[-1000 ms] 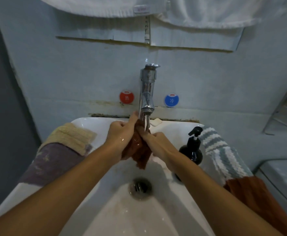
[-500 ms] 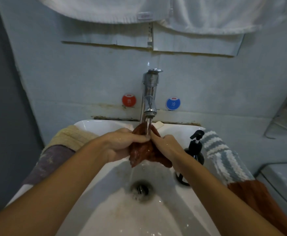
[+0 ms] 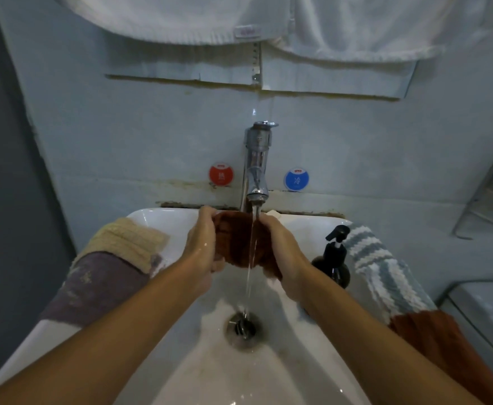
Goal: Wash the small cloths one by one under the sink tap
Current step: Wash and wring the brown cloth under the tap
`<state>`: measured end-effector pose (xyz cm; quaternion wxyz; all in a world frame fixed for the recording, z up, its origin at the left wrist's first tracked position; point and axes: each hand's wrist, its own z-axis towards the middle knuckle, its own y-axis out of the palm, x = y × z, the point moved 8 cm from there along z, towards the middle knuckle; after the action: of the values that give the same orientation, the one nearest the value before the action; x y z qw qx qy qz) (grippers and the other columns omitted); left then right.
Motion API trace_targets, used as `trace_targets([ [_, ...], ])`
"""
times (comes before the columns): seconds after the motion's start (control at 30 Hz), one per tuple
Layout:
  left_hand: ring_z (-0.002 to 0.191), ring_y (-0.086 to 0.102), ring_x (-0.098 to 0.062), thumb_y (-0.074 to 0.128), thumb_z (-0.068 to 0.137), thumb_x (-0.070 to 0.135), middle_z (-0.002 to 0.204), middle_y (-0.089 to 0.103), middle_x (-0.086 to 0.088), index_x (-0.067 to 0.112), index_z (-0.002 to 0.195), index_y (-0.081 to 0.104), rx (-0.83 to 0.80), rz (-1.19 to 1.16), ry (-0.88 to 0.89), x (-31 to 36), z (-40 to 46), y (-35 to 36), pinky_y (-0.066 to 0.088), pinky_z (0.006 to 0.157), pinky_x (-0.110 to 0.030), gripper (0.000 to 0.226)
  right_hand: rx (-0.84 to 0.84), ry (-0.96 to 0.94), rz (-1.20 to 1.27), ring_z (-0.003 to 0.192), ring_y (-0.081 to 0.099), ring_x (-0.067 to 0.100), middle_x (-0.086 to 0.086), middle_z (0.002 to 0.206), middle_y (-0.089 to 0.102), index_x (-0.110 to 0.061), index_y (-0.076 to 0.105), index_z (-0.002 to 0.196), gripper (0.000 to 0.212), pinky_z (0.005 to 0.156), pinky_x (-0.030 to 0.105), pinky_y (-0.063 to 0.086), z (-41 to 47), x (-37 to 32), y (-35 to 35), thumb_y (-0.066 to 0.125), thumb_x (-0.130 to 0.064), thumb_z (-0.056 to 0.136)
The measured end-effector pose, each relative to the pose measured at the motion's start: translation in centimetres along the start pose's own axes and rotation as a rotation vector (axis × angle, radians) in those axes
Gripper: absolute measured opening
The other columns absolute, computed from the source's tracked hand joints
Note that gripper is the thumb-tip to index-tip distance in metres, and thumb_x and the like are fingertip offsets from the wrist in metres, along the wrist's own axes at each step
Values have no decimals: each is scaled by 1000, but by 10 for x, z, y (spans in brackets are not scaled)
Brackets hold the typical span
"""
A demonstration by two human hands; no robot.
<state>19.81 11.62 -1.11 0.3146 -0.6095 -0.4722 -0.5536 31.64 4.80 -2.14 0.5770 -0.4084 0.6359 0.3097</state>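
Around the sink (image 3: 163, 217), folded cloths (image 3: 116, 258) lay at nine o'clock, a soap bottle (image 3: 331, 258) and striped cloth (image 3: 385, 273) at three. Under the tap (image 3: 257, 165), the left hand (image 3: 201, 249) and right hand (image 3: 283, 247) gripped the brown cloth (image 3: 236, 241) by its side edges, stretched crosswise, with the stream (image 3: 249, 276) running down its middle.

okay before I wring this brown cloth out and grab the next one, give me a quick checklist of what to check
1. Both hands hold the brown cloth: ok, left hand and right hand grip its sides.
2. Water hits the cloth: ok, the tap runs onto it.
3. Drain takes the water: ok, no pooling shows.
4. Cloth rinsed clean: cannot tell.
5. Next cloths within reach: ok, the beige cloth and purple cloth lie on the left rim, the striped cloth on the right.
6. Soap bottle clear of the right wrist: not ok, it stands close.
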Motion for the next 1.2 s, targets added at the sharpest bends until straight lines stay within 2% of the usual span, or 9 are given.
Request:
trace_targets([
  [0.1, 69, 60, -18, 25, 104, 49, 79, 65, -8, 16, 92, 62, 84, 184, 8, -11, -8, 6, 40, 51, -25, 51, 79, -4, 26, 82, 67, 21, 10, 93, 73, -17, 68, 104, 50, 66, 28, 51, -5, 4, 8, 30, -50, 106],
  [0.17, 73, 66, -23, 31, 104, 43, 83, 68, -11, 13, 93, 63, 94, 217, 65, -19, -14, 19, 51, 53, -29, 46, 160, -17, -40, 77, 68, 20, 10, 88, 71, -12, 67, 98, 41, 69, 30, 55, 0, 8, 10, 38, -40, 106],
  [0.23, 76, 67, -26, 38, 103, 38, 81, 68, -11, 18, 81, 64, 107, 184, 96, -25, -16, 30, 59, 68, -38, 39, 270, -10, -28, 79, 68, 23, 12, 86, 71, -8, 68, 94, 36, 75, 36, 56, 6, 11, 2, 45, -34, 104],
  [0.43, 84, 64, -27, 32, 102, 40, 84, 63, -6, 23, 84, 51, 257, 113, 116, -28, -2, 23, 53, 87, -51, 31, 205, -117, -64, 80, 69, 20, 8, 87, 72, -13, 68, 94, 30, 68, 29, 56, 0, 5, 16, 45, -30, 105],
  [0.53, 83, 62, -22, 34, 103, 41, 83, 59, -3, 26, 84, 48, 218, 153, 193, -22, -7, 28, 53, 86, -48, 28, 213, -88, -108, 78, 70, 23, 9, 81, 71, -14, 68, 86, 36, 66, 33, 56, 4, 10, 20, 46, -34, 105],
  [0.77, 75, 65, -20, 42, 103, 25, 77, 64, -5, 18, 78, 59, 255, 208, 240, -21, -2, 17, 57, 71, -36, 30, 267, -30, -135, 66, 68, 14, 9, 83, 71, -11, 70, 96, 33, 45, 15, 47, 9, 19, 19, 44, -29, 106],
  [1.0, 77, 64, -22, 38, 103, 24, 79, 63, -7, 16, 80, 58, 275, 102, 159, -24, -1, 13, 54, 68, -32, 31, 251, 39, 39, 73, 67, 19, 11, 85, 71, -12, 68, 95, 35, 55, 26, 50, 2, 21, 20, 42, -32, 106],
  [1.13, 81, 61, -22, 31, 103, 27, 83, 59, -8, 15, 86, 55, 338, -67, 140, -12, 5, 4, 54, 74, -37, 32, 159, 51, 159, 87, 64, 22, 9, 92, 70, -22, 64, 94, 43, 85, 42, 56, -7, 17, 28, 35, -51, 105],
  [1.2, 84, 61, -22, 33, 103, 29, 87, 61, -7, 14, 94, 57, 284, 6, 172, -14, 3, 9, 54, 79, -39, 30, 162, 32, 168, 90, 65, 21, 5, 92, 69, -23, 63, 96, 41, 86, 40, 55, -7, 17, 29, 36, -53, 104],
])
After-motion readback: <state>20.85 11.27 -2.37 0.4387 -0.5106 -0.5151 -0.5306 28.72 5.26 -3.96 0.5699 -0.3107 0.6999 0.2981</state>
